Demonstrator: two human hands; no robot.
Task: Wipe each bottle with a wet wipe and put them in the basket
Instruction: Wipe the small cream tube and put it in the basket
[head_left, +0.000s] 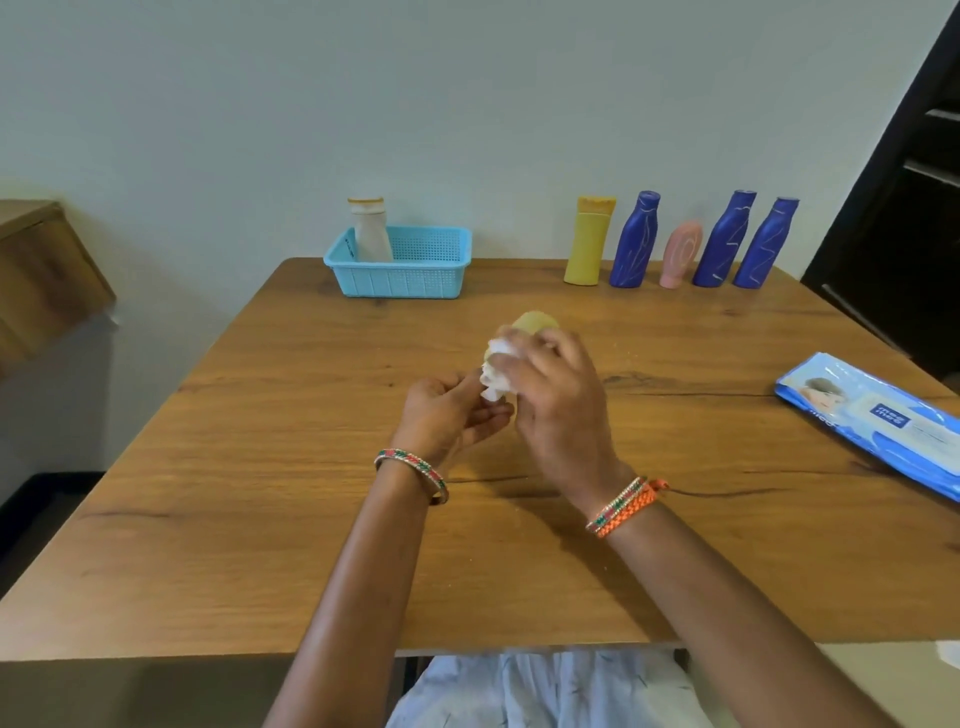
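Wooden table (260, 467), item in progress: yellowish bottle (535, 321), gripped by my left hand (447, 410); my right hand (558, 400) clutches a white wipe (496, 371) against it (blurred). Blue basket (415, 265) lies beyond my left hand.

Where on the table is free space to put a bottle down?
Bare wood lies between the basket and the yellow bottle, left of the hands, and along the near table edge. It is crowded at the bottle row and by the wipes pack.
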